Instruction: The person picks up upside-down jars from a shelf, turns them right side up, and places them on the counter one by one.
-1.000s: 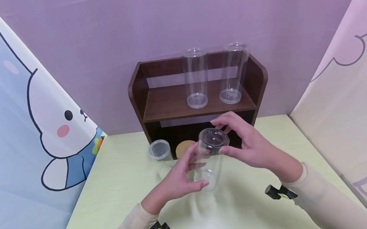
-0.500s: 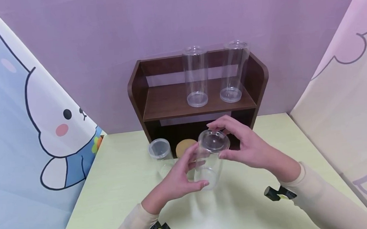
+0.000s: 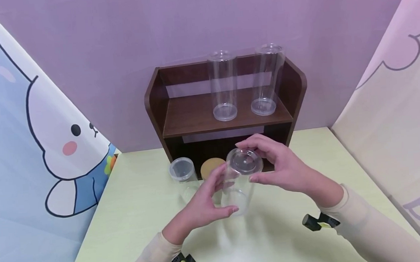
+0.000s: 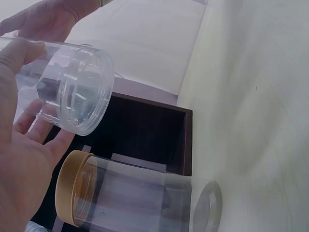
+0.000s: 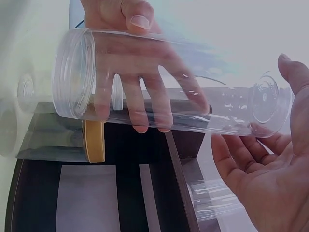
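Observation:
In the head view a tall clear plastic jar stands tilted between my two hands, its round flat end up. My left hand grips it lower down, thumb on the near side and fingers spread behind. In the left wrist view a clear screw lid closes its lower end. My right hand holds the upper end from the right, thumb in front and fingertips at the far rim. In the right wrist view those curled fingers reach the jar's end.
A dark wooden shelf stands behind the hands. On its upper board are two tall clear jars. In front stand a clear-lidded jar and a jar with a tan lid. The table is pale green.
The hands and jar stay nearly in place; the jar tips slightly, and the right fingers shift a little left along its upper rim. The head view has shifted slightly.

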Available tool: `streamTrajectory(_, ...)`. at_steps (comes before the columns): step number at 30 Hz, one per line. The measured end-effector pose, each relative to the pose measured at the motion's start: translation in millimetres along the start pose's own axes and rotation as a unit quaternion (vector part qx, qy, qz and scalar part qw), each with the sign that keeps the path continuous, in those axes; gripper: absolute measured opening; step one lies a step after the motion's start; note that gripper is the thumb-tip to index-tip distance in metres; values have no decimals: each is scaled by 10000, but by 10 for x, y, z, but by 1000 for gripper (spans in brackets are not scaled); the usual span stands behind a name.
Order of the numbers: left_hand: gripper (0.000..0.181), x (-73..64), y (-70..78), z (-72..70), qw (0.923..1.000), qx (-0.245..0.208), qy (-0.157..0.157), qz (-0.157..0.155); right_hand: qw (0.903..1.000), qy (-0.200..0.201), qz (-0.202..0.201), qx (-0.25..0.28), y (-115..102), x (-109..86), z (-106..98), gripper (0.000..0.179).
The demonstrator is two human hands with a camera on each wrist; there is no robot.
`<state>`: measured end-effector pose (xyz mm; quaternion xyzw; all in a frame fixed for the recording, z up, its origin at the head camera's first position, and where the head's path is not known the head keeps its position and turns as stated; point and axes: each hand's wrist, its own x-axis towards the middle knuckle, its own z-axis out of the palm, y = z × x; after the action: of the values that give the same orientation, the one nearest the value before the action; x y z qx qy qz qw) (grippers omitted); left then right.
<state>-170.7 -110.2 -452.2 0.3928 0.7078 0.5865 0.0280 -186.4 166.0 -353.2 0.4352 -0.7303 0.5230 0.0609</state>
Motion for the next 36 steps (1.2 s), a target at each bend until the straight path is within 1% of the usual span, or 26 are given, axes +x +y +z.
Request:
streamTrajectory(2,110,-2,-7,0,9999,103,29,73,10000,46,-28,82,5,-3,-1,72)
streamTrajectory(5,108,-10,6,-8,9997,213,83,11,9996,96,-118,231,23,-3,-12,72)
streamTrajectory(8,109,-30,11,-16,9996,205,125,-150,9986,158,-291,405,31,8,-30,73)
streamTrajectory(10,108,-55,11,-22,9992,217,149,-290,9973,214,-440,550,36,15,-47,66)
streamTrajectory(13,106,-87,4,-28,9985,256,191,-450,9936,313,-641,876,51,19,-75,61)
streamTrajectory(15,105,-105,0,-33,9983,239,200,-493,9897,388,-744,1157,69,20,-95,62)
streamTrajectory(19,104,-126,-18,-36,9986,80,190,-478,9815,612,-819,1619,98,19,-126,65)
streamTrajectory(23,104,-132,-36,-31,9989,-117,216,-395,9767,907,-746,1798,101,13,-138,68)
streamTrajectory(27,103,-123,-44,-13,9983,-458,271,-246,9728,1096,-651,1934,102,11,-141,67)
streamTrajectory(29,100,-117,-45,-1,9971,-644,352,-208,9708,1141,-629,2016,106,11,-142,66)
streamTrajectory(31,97,-113,-43,8,9960,-731,481,-191,9697,1165,-640,2050,114,12,-148,66)
streamTrajectory(34,92,-115,-31,13,9938,-826,699,-265,9680,1178,-644,2118,122,12,-152,66)
streamTrajectory(36,89,-122,-22,12,9927,-854,788,-319,9673,1158,-637,2164,129,10,-154,65)
